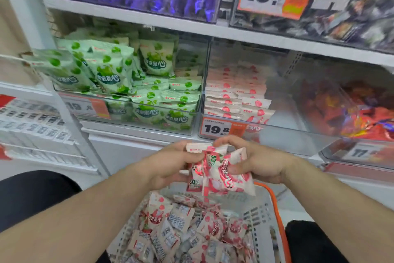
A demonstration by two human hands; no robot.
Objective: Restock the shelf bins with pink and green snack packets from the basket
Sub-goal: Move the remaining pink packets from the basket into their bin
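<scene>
Pink packets (215,169), apparently several bunched together, gripped between left hand (170,164) and right hand (255,162) above the basket's (262,213) far edge; fingers curled around them.

We see a bunch of pink snack packets (217,169), white with red strawberry print, gripped between our left hand (172,164) and right hand (258,162) just above the basket (262,218). The grey slotted basket with an orange handle holds a loose heap of more pink packets (181,228). On the shelf, the left clear bin (191,122) is piled with green packets (110,71); the bin beside it (298,137) holds flat-stacked pink packets (236,96) at its left side.
</scene>
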